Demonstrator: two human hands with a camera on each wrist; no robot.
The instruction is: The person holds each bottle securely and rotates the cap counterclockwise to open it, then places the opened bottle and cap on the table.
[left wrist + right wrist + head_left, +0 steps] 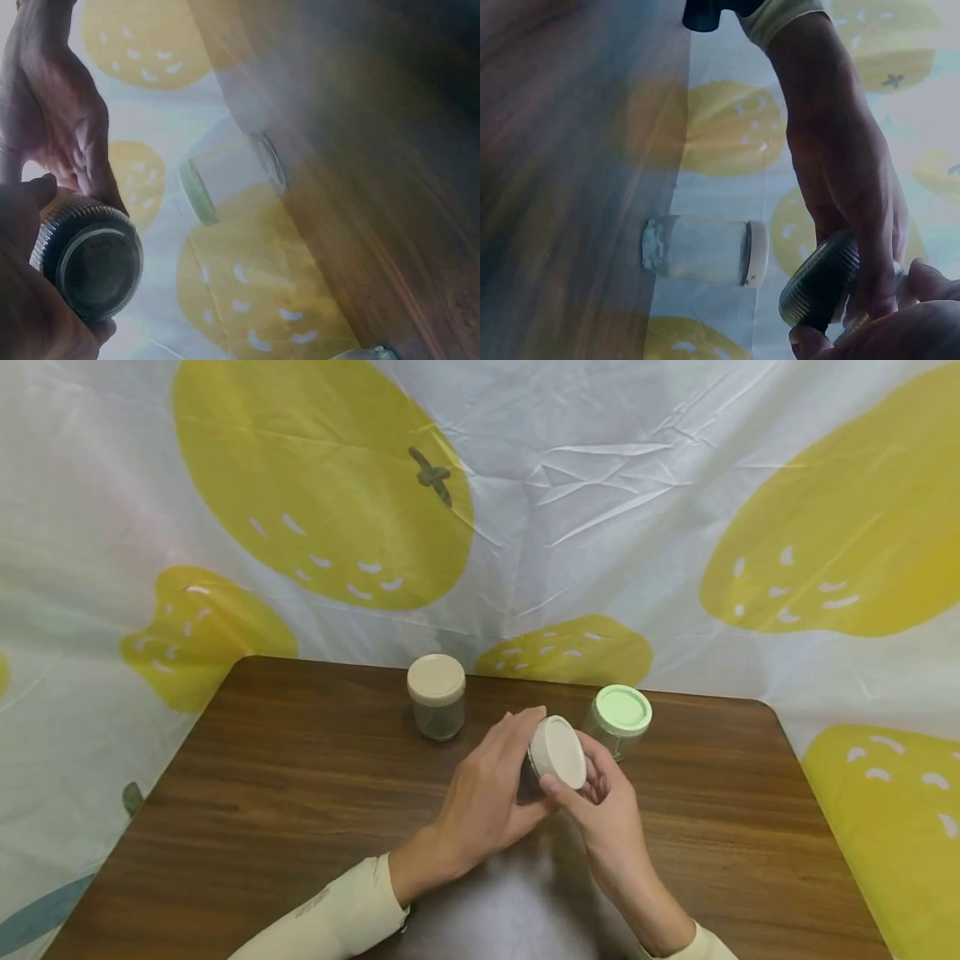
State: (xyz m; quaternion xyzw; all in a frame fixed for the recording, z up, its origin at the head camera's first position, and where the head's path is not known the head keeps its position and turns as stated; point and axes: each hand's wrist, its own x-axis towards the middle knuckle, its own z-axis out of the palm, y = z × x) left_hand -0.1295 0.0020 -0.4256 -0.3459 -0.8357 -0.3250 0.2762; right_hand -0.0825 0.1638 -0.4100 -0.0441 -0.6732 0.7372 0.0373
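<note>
Both hands hold one small ribbed jar above the table, tilted so its white lid faces up and to the right. From the left side, my left hand grips the jar's body, thumb below and fingers over the far side. My right hand grips the white lid at its edge, with the thumb at the near rim and the fingers at the right. The jar's round base shows in the left wrist view, and its dark ribbed side appears in the right wrist view, partly covered by fingers.
Behind the hands, a clear jar with a beige lid stands back left on the brown wooden table. A clear jar with a green lid stands back right, close behind the right hand. A fruit-printed cloth hangs along the table's back edge.
</note>
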